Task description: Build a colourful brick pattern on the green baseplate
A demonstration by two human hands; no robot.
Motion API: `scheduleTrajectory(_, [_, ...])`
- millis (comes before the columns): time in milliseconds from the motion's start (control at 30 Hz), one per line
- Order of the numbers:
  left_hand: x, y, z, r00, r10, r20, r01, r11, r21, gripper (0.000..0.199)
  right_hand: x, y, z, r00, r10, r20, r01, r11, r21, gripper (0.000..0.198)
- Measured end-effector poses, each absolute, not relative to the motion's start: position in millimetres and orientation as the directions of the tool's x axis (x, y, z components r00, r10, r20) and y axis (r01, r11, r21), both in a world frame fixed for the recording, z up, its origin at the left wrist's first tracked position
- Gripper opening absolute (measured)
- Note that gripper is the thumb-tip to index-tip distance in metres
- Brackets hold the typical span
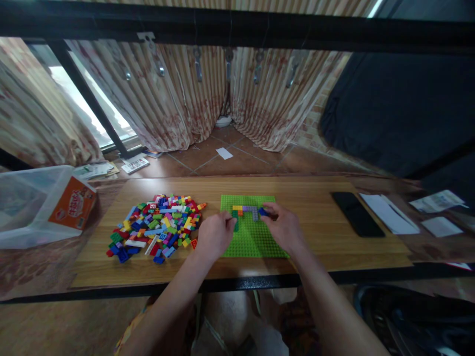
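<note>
Currently, right hand (284,227) is mostly closed, thumb and fingers pinching a blue brick (263,212) at the right side of the raised brick row (245,208); contact between brick and row can't be made out. Left hand (215,235) is curled, fingertips right at a dark green brick (236,223) near the plate's left edge; can't tell if it grips or just touches. Green baseplate (256,243) lies flat on the wooden table (313,198), carrying the row: yellow, orange, purple, grey. Loose brick pile (158,225) sits left of the left hand.

Hidden: part of the plate's left edge behind the left hand, part of its right edge behind the right, the blue brick's far end under fingers. Forearms cut off at bottom; clear plastic box (29,210) cut off at left. Individual studs blurred.
</note>
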State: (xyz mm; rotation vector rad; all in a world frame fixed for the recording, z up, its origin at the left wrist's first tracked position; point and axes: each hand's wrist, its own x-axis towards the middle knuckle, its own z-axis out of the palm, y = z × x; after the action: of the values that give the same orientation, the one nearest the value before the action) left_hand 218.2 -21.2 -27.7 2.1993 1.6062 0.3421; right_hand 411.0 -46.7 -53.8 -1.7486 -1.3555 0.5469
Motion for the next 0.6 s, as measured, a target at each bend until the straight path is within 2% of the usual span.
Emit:
scheduleTrajectory(167, [223.2, -19.5, -30.6, 0.313, 0.949, -0.044, 0.843, -0.256, 0.473, 0.022, 400.9, -37.9, -55.6, 0.224, 0.959, 0.172, 0.591, 0.006, -0.807, 0.018])
scheduleTrajectory(333, [224.1, -18.1, -36.8, 0.333, 0.943, -0.018, 0.821, -0.280, 0.497, 0.015, 393.1, -28.0, -57.9, 0.129, 0.972, 0.199, 0.691, 0.056, -0.721, 0.019])
scheduleTrajectory(600, [227.1, -17.8, -45.8, 0.377, 0.926, 0.037, 0.798, -0.345, 0.494, 0.019, 392.0, -20.1, -67.4, 0.048, 0.968, 0.247, 0.753, 0.128, -0.645, 0.019])
